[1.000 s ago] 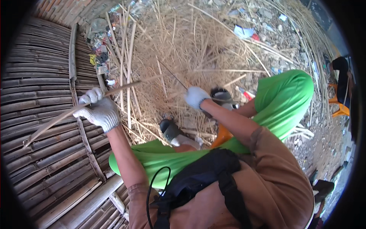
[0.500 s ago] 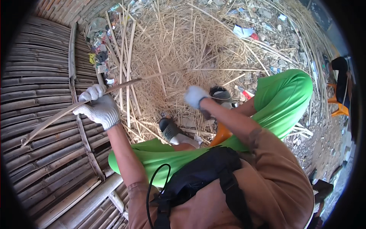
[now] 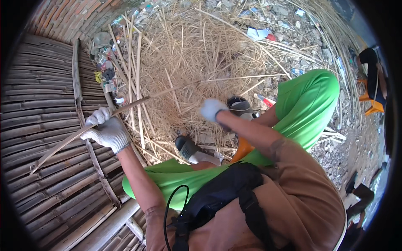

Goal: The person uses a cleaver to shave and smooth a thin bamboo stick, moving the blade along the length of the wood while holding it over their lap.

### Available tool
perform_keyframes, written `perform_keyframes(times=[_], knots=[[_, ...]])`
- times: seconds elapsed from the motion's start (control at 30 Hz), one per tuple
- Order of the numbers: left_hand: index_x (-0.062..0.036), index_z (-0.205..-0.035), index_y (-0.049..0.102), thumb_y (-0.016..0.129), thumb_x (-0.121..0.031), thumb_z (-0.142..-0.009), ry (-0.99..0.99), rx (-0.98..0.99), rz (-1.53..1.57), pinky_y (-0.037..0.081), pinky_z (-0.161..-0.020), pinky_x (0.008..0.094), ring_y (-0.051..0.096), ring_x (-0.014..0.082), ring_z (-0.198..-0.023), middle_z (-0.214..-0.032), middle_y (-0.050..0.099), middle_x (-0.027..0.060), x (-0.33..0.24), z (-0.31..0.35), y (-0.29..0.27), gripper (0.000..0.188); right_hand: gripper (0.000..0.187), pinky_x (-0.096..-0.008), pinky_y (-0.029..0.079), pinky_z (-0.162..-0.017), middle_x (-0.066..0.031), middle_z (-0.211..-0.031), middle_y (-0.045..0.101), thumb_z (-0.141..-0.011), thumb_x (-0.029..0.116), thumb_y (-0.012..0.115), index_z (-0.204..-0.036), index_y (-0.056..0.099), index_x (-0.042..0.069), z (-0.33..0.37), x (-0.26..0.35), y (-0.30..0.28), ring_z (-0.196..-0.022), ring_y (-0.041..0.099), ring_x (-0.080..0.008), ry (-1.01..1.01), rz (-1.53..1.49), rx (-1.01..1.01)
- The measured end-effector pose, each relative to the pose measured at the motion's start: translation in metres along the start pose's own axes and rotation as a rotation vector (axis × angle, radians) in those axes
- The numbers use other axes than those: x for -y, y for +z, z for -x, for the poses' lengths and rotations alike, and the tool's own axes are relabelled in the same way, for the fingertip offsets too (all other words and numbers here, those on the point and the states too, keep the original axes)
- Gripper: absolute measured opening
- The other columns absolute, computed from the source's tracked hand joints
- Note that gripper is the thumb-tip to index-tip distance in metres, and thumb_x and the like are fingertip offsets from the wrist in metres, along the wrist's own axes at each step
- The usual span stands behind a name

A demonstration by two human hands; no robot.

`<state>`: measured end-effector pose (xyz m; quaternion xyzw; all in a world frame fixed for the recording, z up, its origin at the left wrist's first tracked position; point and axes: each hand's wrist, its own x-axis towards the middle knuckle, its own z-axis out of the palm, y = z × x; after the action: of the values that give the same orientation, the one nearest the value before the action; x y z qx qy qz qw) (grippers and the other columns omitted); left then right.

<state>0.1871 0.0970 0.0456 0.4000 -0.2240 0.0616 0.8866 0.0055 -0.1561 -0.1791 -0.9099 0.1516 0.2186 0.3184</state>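
My left hand (image 3: pixel 108 131), in a white knitted glove, is closed round a long thin bamboo strip (image 3: pixel 130 106). The strip's near end sticks out over the bamboo slats on the left, and its other end reaches right across the shavings. In a similar glove, my right hand (image 3: pixel 212 110) is curled in a fist in the middle, above the ground beside my dark shoe (image 3: pixel 239 104). It is blurred, and what it grips, if anything, cannot be made out. My other shoe (image 3: pixel 184 144) stands further left, between my green-trousered legs (image 3: pixel 310 108).
A wall of bamboo slats (image 3: pixel 46 108) fills the left. Pale bamboo shavings (image 3: pixel 188 54) cover the ground ahead, with loose strips (image 3: pixel 138 79) beside them. A red-and-white object (image 3: pixel 266 100) lies by my right shoe. Another person's dark-clothed leg and an orange stool (image 3: pixel 370 102) are at far right.
The whole view has shifted slightly. My left hand still grips the strip in much the same place, and my right hand stays closed near the middle.
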Motion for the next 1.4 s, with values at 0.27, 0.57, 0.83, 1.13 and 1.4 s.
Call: perform_keyframes(times=[0.27, 0.57, 0.83, 1.13, 1.4], knots=[[-0.0130, -0.076, 0.060, 0.064, -0.083, -0.089, -0.047, 0.053, 0.068, 0.033, -0.063, 0.0351, 0.036, 0.0193, -0.067, -0.067, 0.037, -0.0011, 0.010, -0.017, -0.006, 0.071, 0.037, -0.0489, 0.062, -0.090, -0.0241, -0.115, 0.078, -0.098, 0.030, 0.059, -0.117, 0.081, 0.006, -0.009, -0.057, 0.032, -0.104, 0.078, -0.0398, 0.186, -0.088, -0.058], [-0.0119, -0.077, 0.057, 0.059, -0.083, -0.092, -0.007, -0.001, 0.045, 0.031, -0.066, 0.0361, 0.037, 0.0209, -0.070, -0.069, 0.037, 0.0000, 0.003, -0.014, -0.007, 0.073, 0.036, -0.0522, 0.063, -0.085, -0.0248, -0.104, 0.079, -0.098, 0.028, 0.056, -0.108, 0.081, 0.004, 0.020, 0.056, -0.014, -0.097, 0.077, -0.0430, -0.029, -0.259, -0.172], [-0.0157, -0.068, 0.041, 0.045, -0.087, -0.097, -0.047, 0.035, 0.096, 0.023, -0.056, 0.0337, 0.026, 0.0173, -0.057, -0.061, 0.027, -0.0014, -0.005, 0.009, -0.010, 0.077, 0.037, -0.0549, 0.062, -0.081, -0.0239, -0.098, 0.077, -0.102, 0.033, 0.054, -0.106, 0.074, 0.003, 0.055, 0.088, -0.031, -0.090, 0.076, -0.0421, -0.215, -0.094, -0.231], [-0.0192, -0.062, 0.036, 0.038, -0.089, -0.097, -0.074, 0.023, 0.138, 0.023, -0.055, 0.0337, 0.026, 0.0157, -0.052, -0.054, 0.025, -0.0042, -0.006, 0.019, -0.011, 0.079, 0.038, -0.0557, 0.060, -0.078, -0.0231, -0.089, 0.075, -0.104, 0.035, 0.052, -0.108, 0.072, 0.003, 0.075, 0.160, -0.038, -0.081, 0.075, -0.0427, -0.344, -0.184, -0.267], [-0.0202, -0.060, 0.029, 0.034, -0.073, -0.107, 0.012, -0.175, 0.055, 0.016, -0.045, 0.0334, 0.021, 0.0156, -0.044, -0.050, 0.021, -0.0019, -0.005, 0.014, 0.036, 0.071, 0.036, -0.0575, 0.060, -0.077, -0.0232, -0.089, 0.075, -0.106, 0.036, 0.050, -0.111, 0.066, 0.003, 0.064, 0.105, -0.047, -0.081, 0.074, -0.0430, -0.238, -0.116, -0.229]])
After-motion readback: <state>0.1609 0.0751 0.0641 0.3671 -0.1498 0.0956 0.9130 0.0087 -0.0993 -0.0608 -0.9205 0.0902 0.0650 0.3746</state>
